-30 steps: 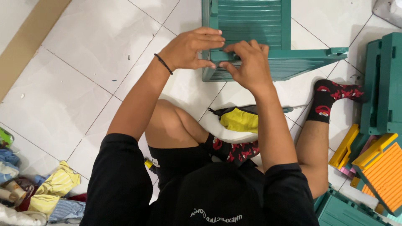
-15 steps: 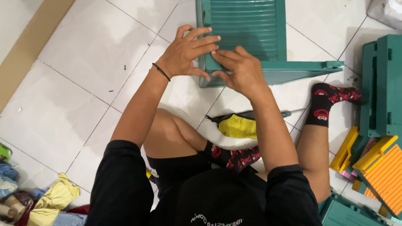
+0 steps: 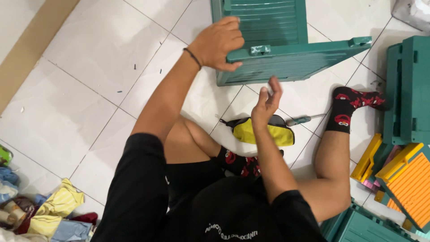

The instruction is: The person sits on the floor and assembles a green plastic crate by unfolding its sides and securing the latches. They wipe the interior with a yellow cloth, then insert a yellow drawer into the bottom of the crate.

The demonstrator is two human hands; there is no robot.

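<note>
Gripping the near corner of the green slatted panel with my left hand, I'm watching my right hand hovering open and empty just below its long edge, which is running left-right across the white tiled floor, toward the screwdriver.

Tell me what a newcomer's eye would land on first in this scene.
First, the green slatted plastic panel at top centre, gripped at its near edge by the left hand. The right hand hangs open just below it, holding nothing. Next comes the yellow pouch on the white tiled floor between the legs, with a screwdriver beside it, and the orange and yellow panels at the right edge.
</note>
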